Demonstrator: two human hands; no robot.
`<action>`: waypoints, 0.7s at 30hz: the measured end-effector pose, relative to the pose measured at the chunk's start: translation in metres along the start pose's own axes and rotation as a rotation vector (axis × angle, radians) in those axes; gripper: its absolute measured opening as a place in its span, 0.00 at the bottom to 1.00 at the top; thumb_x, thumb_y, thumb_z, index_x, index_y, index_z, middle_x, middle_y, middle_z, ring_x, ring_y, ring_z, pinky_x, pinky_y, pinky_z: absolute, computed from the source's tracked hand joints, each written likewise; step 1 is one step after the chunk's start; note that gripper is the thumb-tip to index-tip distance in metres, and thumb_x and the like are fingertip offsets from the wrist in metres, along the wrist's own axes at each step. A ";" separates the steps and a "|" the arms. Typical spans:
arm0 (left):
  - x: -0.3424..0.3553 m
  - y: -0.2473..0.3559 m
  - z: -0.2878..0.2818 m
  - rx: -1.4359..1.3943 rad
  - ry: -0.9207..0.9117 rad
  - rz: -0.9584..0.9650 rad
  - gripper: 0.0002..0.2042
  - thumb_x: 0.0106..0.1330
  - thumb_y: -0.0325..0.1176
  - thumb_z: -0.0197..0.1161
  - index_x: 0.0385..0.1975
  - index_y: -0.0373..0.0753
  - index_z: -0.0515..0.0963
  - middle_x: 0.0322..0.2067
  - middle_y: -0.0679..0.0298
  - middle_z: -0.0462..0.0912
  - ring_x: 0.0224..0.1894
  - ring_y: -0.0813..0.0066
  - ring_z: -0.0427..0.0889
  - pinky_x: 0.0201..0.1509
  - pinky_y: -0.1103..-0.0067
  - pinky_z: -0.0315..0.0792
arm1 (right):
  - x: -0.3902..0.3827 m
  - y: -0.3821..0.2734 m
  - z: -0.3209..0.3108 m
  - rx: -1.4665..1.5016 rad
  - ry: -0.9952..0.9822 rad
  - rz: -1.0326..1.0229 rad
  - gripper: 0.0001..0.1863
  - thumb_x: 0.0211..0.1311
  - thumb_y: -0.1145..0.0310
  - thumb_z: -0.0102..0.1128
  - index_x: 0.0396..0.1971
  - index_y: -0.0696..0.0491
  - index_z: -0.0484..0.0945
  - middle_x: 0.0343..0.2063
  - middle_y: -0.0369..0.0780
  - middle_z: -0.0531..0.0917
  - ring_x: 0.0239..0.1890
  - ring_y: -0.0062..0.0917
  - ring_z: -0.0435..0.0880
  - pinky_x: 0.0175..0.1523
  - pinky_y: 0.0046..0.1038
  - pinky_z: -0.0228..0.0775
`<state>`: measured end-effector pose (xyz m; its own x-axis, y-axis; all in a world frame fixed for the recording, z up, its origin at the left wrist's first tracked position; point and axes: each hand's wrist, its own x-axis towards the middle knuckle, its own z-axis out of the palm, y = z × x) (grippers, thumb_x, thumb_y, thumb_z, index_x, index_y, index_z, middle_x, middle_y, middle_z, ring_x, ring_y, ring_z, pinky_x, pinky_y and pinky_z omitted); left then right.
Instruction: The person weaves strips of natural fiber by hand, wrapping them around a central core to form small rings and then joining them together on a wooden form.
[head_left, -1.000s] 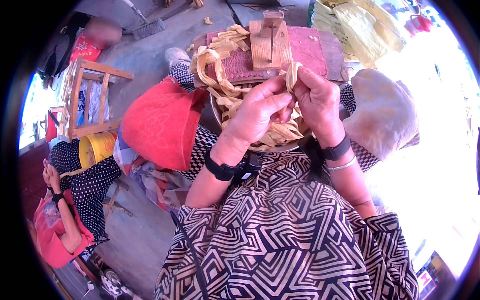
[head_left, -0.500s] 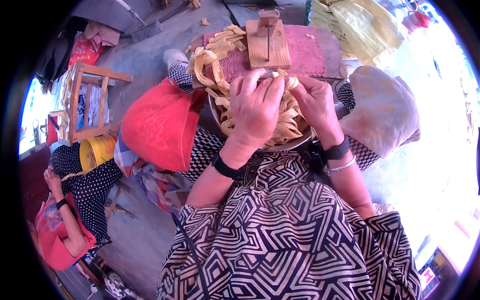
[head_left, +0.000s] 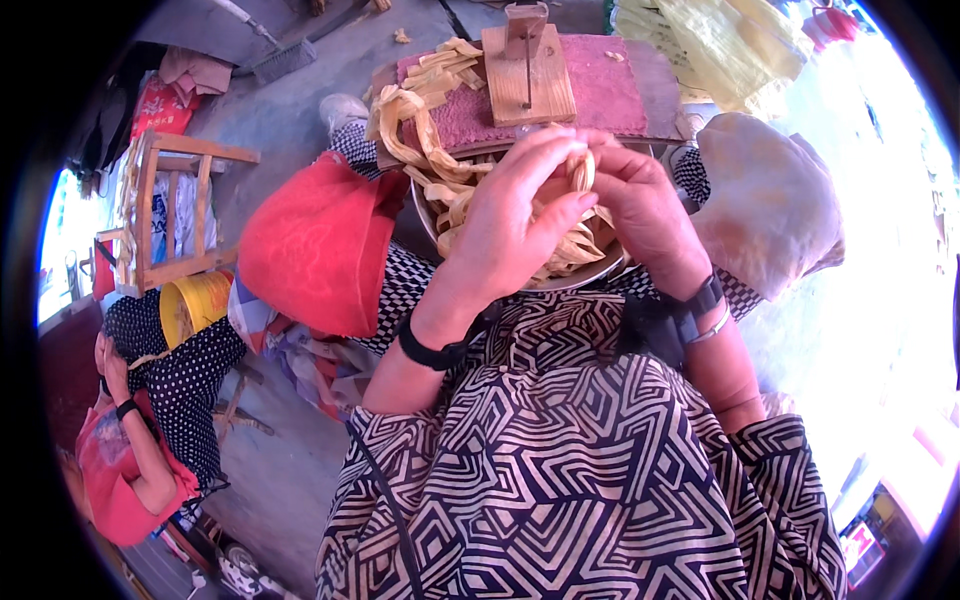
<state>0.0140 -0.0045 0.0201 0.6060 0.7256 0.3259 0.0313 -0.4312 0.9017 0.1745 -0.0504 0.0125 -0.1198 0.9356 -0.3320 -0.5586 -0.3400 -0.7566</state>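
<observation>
A small wrapped piece of pale tan husk-like strip (head_left: pixel 581 171) is between the fingers of both my hands. My left hand (head_left: pixel 505 215) is closed on it from the left, its thumb pressed along the lower end. From the other side my right hand (head_left: pixel 645 205) grips it, with its fingers bent over the top. Below them a round basin (head_left: pixel 583 283) between my knees holds loose strips (head_left: pixel 570 252) of the same kind. A thick braid-like length (head_left: pixel 427 135) loops from the board down to the basin at the left. My fingers partly hide the wrapped piece.
Beyond the basin, a wooden block with an upright metal pin (head_left: pixel 530 85) stands on a pink cloth (head_left: pixel 608 95) over a board. Red cloth (head_left: pixel 310 250) and pale cloth (head_left: pixel 770 210) cover my knees. At left are a wooden frame (head_left: pixel 190 265) and a person beside a yellow bucket (head_left: pixel 190 305).
My hands have turned inward and closed around the strip, which now shows as a compact wrapped piece. Both wrists have shifted slightly.
</observation>
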 end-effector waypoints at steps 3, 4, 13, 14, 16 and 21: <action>0.010 0.011 0.008 0.196 0.022 -0.180 0.13 0.63 0.29 0.56 0.46 0.32 0.71 0.35 0.52 0.79 0.36 0.63 0.81 0.38 0.74 0.73 | 0.007 -0.002 0.004 -0.865 0.221 -0.509 0.06 0.48 0.81 0.56 0.28 0.60 0.80 0.41 0.39 0.77 0.43 0.26 0.77 0.49 0.25 0.68; 0.011 0.010 0.009 0.199 0.027 -0.180 0.13 0.63 0.29 0.56 0.46 0.32 0.71 0.35 0.52 0.79 0.36 0.63 0.81 0.38 0.74 0.73 | 0.007 -0.002 0.008 -0.866 0.214 -0.510 0.06 0.48 0.81 0.56 0.28 0.60 0.80 0.41 0.39 0.77 0.43 0.26 0.77 0.49 0.25 0.68; 0.004 -0.023 0.029 -0.186 0.224 -0.378 0.09 0.64 0.30 0.54 0.41 0.35 0.72 0.21 0.56 0.76 0.20 0.67 0.76 0.24 0.74 0.69 | 0.000 0.005 0.014 -1.121 0.303 -0.844 0.05 0.46 0.82 0.62 0.26 0.59 0.80 0.41 0.41 0.76 0.43 0.31 0.75 0.48 0.25 0.68; 0.005 -0.016 0.027 -0.552 0.226 -0.535 0.08 0.65 0.29 0.53 0.40 0.34 0.73 0.22 0.63 0.74 0.18 0.76 0.69 0.21 0.81 0.64 | 0.001 0.005 0.012 -1.122 0.303 -0.842 0.05 0.46 0.82 0.62 0.26 0.59 0.80 0.41 0.41 0.76 0.43 0.31 0.75 0.48 0.25 0.68; 0.003 -0.010 0.024 -0.922 0.219 -0.684 0.07 0.66 0.28 0.52 0.39 0.34 0.73 0.22 0.71 0.71 0.16 0.86 0.63 0.19 0.87 0.59 | 0.003 0.002 0.008 -0.854 0.443 -0.781 0.05 0.47 0.81 0.63 0.28 0.60 0.80 0.42 0.40 0.75 0.43 0.25 0.75 0.47 0.22 0.69; -0.017 -0.013 0.019 -0.987 -0.032 -0.791 0.06 0.66 0.26 0.51 0.38 0.35 0.74 0.18 0.71 0.68 0.16 0.88 0.60 0.18 0.90 0.55 | 0.015 -0.014 -0.013 -0.313 0.475 -0.796 0.05 0.53 0.82 0.59 0.30 0.63 0.81 0.45 0.38 0.73 0.44 0.19 0.74 0.47 0.19 0.70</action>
<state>0.0185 -0.0220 -0.0024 0.7121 0.5824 -0.3920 -0.2033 0.7056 0.6789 0.1914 -0.0332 0.0103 0.5797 0.7899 0.2001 -0.0816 0.3006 -0.9503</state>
